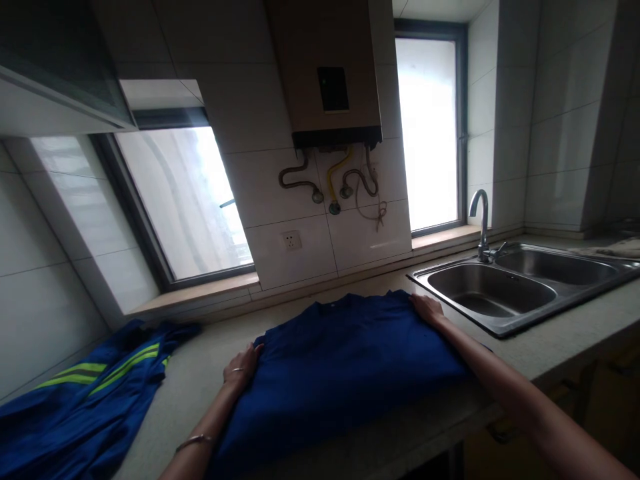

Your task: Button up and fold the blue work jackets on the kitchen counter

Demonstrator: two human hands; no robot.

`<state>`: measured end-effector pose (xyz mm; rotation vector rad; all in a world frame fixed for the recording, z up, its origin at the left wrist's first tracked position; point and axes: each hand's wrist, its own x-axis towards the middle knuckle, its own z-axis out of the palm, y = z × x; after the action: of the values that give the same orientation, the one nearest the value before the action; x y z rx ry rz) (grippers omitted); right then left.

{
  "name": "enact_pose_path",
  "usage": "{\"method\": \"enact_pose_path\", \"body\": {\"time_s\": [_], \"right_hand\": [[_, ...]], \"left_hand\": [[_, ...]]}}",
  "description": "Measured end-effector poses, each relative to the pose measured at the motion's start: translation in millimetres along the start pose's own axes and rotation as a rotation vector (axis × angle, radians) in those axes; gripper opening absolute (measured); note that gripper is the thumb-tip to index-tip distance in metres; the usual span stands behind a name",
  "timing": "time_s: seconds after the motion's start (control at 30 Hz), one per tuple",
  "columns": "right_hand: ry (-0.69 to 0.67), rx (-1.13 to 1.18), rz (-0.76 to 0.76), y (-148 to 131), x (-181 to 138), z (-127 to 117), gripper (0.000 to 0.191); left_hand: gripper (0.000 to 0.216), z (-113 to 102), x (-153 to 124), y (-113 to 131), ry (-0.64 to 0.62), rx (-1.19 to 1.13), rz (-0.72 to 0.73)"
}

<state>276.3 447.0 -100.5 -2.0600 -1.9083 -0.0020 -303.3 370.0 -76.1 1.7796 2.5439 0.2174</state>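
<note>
A plain blue garment (345,360), looking like a work jacket, lies spread over the counter in front of me, and its near part reaches the counter's front edge. My left hand (242,368) grips its left side near the far corner, with a ring and a bracelet showing on that arm. At the far right corner, my right hand (428,311) has its fingers closed on the fabric edge. The fingertips of both hands are partly hidden. Off to the left lies another blue garment (135,400), crumpled, with yellow-green and grey stripes.
A double steel sink (493,320) with a chrome faucet (481,220) is set into the counter (545,347) on the right. Above the back wall hangs a water heater (327,67) with pipes below. Two windows flank it, and an upper cabinet (60,100) juts in at upper left.
</note>
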Motion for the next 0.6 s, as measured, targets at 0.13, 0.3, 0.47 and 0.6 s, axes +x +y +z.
{"method": "enact_pose_path", "body": {"time_s": [0.13, 0.3, 0.47, 0.6], "right_hand": [[-0.012, -0.044, 0.005, -0.8, -2.0, -1.9, 0.046], [-0.004, -0.106, 0.026, -9.8, -3.7, -12.8, 0.037], [0.158, -0.06, -0.242, -73.8, -34.8, -23.0, 0.045], [-0.021, 0.133, -0.655, -144.5, -79.8, -14.7, 0.06]], "left_hand": [[0.046, 6.2, -4.9, 6.0, 0.007, 0.12, -0.018], [0.04, -5.4, -9.7, 16.1, 0.095, 0.215, 0.004], [0.048, -8.0, -50.7, 72.1, 0.23, 0.293, 0.112], [0.065, 6.5, -100.9, 135.0, 0.071, 0.174, 0.358]]}}
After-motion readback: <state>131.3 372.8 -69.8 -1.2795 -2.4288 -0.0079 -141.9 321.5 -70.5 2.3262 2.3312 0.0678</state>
